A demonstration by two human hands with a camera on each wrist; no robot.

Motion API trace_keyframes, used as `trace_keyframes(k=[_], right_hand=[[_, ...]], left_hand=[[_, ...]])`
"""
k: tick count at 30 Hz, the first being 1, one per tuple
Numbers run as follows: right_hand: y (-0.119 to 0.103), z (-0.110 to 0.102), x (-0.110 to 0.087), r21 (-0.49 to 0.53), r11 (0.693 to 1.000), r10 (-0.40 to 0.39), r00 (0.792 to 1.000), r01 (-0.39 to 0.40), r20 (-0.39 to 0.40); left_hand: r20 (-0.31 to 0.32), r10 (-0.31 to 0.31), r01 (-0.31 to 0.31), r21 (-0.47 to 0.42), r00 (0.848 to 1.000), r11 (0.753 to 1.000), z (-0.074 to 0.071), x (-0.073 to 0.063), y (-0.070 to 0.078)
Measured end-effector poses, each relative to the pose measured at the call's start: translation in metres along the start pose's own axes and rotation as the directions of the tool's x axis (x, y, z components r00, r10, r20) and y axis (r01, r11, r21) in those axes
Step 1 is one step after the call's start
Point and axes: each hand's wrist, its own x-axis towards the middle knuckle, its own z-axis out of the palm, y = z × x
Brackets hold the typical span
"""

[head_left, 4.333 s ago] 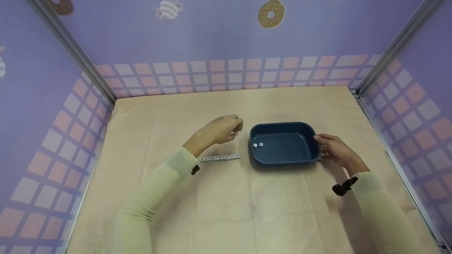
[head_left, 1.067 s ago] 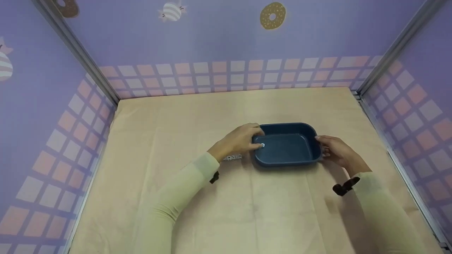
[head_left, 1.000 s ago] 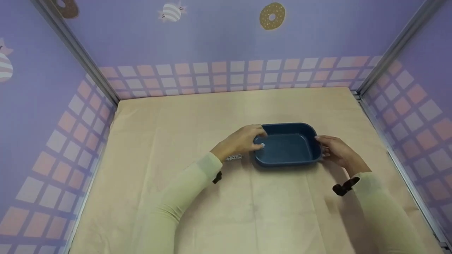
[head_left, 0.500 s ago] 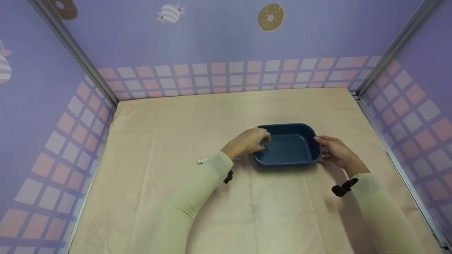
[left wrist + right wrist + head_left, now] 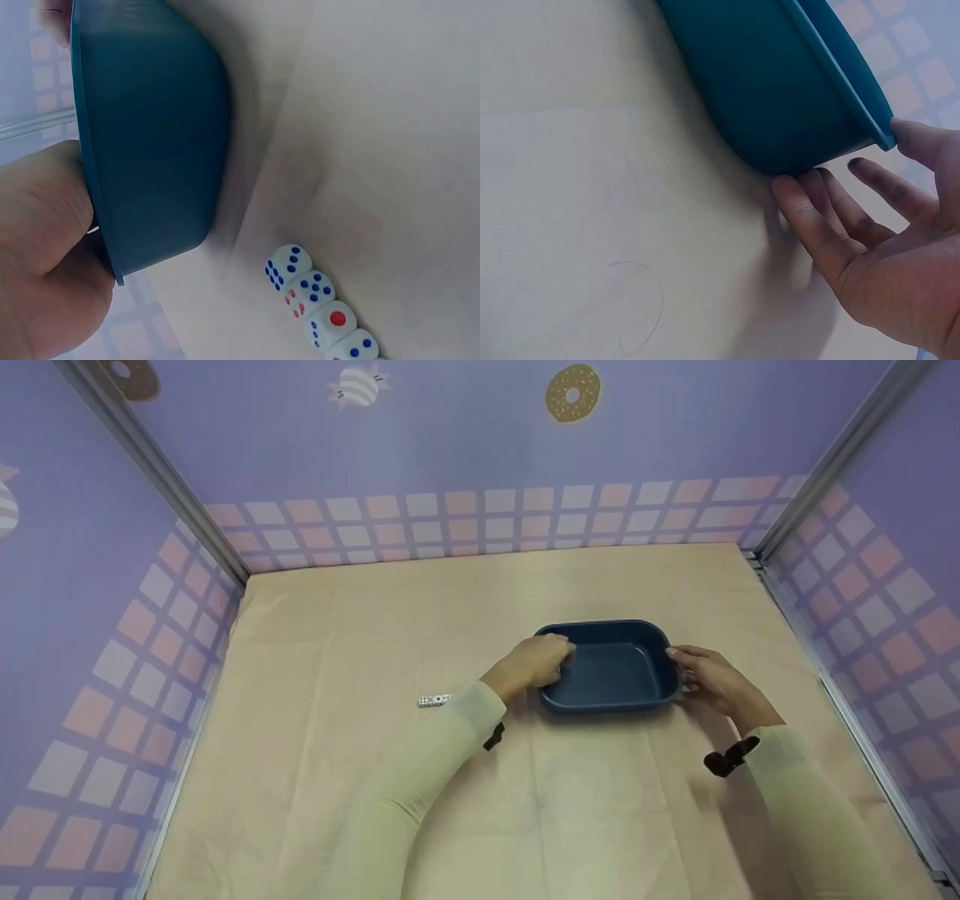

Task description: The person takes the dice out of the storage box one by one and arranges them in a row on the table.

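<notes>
A blue rectangular plastic bin [image 5: 615, 706] stands on the cloth-covered table. My left hand [image 5: 532, 664] reaches over its left rim, fingers curled down inside; in the left wrist view the bin wall hides the fingertips, and I cannot tell whether they pinch a die. At the bin's right end my right hand [image 5: 712, 679] grips it, thumb on the rim and fingertips [image 5: 786, 187] against the lower edge of the wall. Left of the bin lies a row of white dice [image 5: 433, 700], partly hidden by the left sleeve. Close up, the dice [image 5: 311, 289] sit side by side with blue and red pips.
A beige cloth [image 5: 360, 607] covers the table. Purple walls with pink and white squares [image 5: 461, 502] enclose the back and both sides, with metal posts [image 5: 172, 487] at the corners. Black wrist cameras [image 5: 726, 761] hang below the cuffs.
My left hand has moved from above the dice row into the bin's left end, where its fingers have curled in. Dice seen there earlier are now hidden. My right hand keeps its grip.
</notes>
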Motion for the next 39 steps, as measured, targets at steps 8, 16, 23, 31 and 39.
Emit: trace_keyframes(k=[8, 16, 23, 31, 39], right_hand=[[0.0, 0.001, 0.0, 0.009, 1.0, 0.0, 1.0, 0.0, 0.004], [0.0, 0.0, 0.001, 0.0, 1.0, -0.007, 1.0, 0.007, 0.001], [0.002, 0.0, 0.002, 0.002, 1.0, -0.005, 1.0, 0.005, -0.003], [-0.002, 0.0, -0.002, 0.007, 1.0, 0.011, 1.0, -0.011, 0.002], [-0.007, 0.003, -0.004, 0.004, 1.0, 0.026, 1.0, -0.026, 0.002]], left_hand=[[0.004, -0.066, 0.065, 0.111, 0.998, 0.992, 0.002, 0.005, 0.009], [0.002, -0.107, 0.104, 0.206, 0.994, 0.973, 0.006, 0.009, 0.016], [-0.051, -0.087, 0.091, 0.083, 0.995, 0.992, 0.006, 0.008, 0.012], [-0.183, 0.076, -0.09, -0.069, 0.98, 0.994, -0.017, -0.021, -0.013], [-0.254, 0.008, -0.063, -0.206, 0.967, 0.977, -0.024, -0.088, -0.065]])
